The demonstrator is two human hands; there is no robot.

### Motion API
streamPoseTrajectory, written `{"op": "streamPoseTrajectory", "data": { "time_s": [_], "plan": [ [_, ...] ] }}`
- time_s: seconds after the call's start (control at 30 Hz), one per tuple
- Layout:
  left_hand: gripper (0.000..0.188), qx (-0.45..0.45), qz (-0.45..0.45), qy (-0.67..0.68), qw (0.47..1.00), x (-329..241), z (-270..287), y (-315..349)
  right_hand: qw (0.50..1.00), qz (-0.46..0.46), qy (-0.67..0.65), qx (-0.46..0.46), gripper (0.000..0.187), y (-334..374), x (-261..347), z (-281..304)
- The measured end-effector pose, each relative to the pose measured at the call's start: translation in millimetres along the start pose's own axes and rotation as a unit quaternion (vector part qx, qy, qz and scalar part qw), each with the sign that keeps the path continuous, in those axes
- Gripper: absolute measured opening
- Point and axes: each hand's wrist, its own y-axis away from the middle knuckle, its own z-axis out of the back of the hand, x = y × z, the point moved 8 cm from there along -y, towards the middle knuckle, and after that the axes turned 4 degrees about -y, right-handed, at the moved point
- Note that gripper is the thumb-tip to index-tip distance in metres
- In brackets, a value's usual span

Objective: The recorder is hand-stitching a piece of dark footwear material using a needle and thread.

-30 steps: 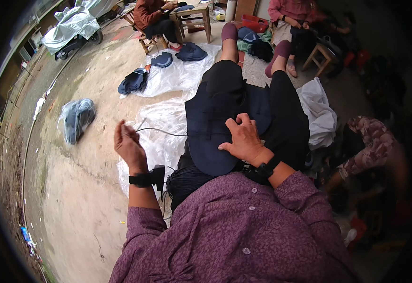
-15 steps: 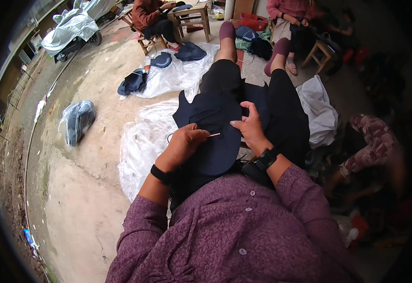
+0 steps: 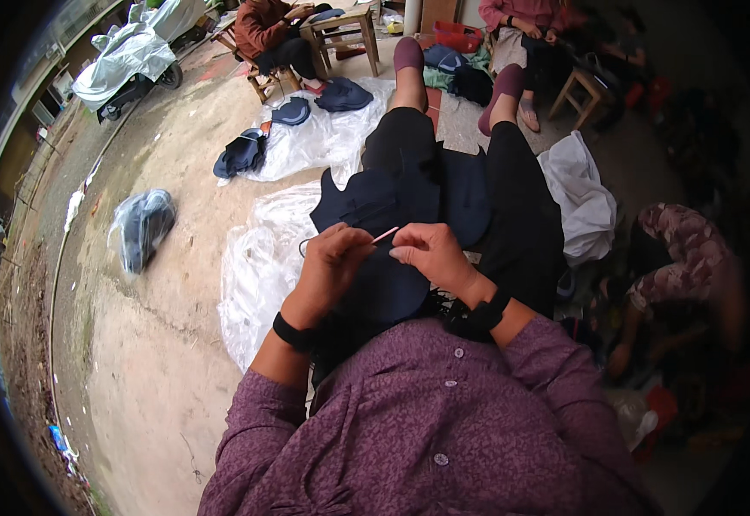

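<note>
A thin pale pink stick [image 3: 384,234] is pinched in my left hand [image 3: 332,262], its free end pointing up and right. My right hand [image 3: 439,256] is closed too, thumb and fingers drawn together beside the stick's end. Whatever it pinches is too small to make out. A thin dark loop [image 3: 303,248] shows at the outer side of my left hand. Under both hands a dark navy cut fabric piece [image 3: 383,288] lies over my lap, with pointed corners at its far end. Another navy piece [image 3: 465,193] rests against my right leg.
Clear plastic sheeting [image 3: 259,275] spreads at left, with stacked navy pieces [image 3: 241,153] on more sheeting farther off. A tied plastic bag [image 3: 143,225] stands on the concrete. White cloth [image 3: 577,202] lies right of my leg. Other people sit ahead and at right, near wooden stools [image 3: 581,96].
My right hand has left the fabric's right edge and moved left to the stick, its fingers now closed. My left hand has risen slightly, tilting the stick upward.
</note>
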Motion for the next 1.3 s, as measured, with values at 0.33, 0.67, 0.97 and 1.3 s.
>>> {"op": "streamPoseTrajectory", "data": {
  "time_s": [0.33, 0.67, 0.97, 1.3],
  "plan": [
    [0.042, -0.040, 0.035, 0.008, 0.999, -16.0, -16.9, -2.6, 0.949, -0.035, -0.281, -0.135, 0.014, 8.6, 7.3, 13.3],
    [0.019, -0.002, 0.091, 0.057, 0.994, 28.6, -18.7, 1.0, 0.982, -0.162, -0.096, 0.014, 0.016, 24.6, -7.4, 47.9],
    [0.018, 0.102, 0.025, 0.007, 0.994, 33.2, -33.8, -4.0, 0.992, -0.034, 0.115, 0.047, 0.009, 6.0, -8.6, 38.1],
    [0.030, 0.104, 0.000, -0.051, 0.993, 14.3, -29.7, -9.5, 0.982, 0.011, 0.168, 0.082, 0.011, -3.4, -6.5, 31.0]
  ]
}}
